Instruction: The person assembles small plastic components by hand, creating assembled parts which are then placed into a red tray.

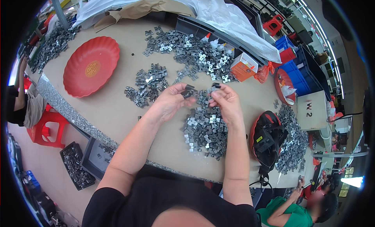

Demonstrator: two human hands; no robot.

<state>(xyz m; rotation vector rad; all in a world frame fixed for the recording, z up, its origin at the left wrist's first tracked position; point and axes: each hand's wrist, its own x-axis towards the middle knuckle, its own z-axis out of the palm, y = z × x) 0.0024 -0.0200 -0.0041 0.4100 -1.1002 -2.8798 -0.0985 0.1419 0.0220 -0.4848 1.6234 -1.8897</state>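
Both my hands meet over the middle of the table, a short gap between their fingertips. My right hand (pixel 229 105) pinches a small grey metal clip (pixel 211 90) between thumb and fingers. The fingers of my left hand (pixel 168 103) are drawn together, with black covering at the tips; what they hold is hard to make out. Just below the hands lies a heap of similar metal clips (pixel 207 134). A smaller heap (pixel 145 85) sits left of my left hand, and a wide pile (pixel 205 57) spreads beyond both hands.
A red scalloped plate (pixel 80 76) lies at left. An orange-white box (pixel 244 67) and grey tray (pixel 195 27) stand at the back. A black bag-like object (pixel 269 139) lies at right beside more clips (pixel 292 143). A person in green (pixel 289 213) sits lower right.
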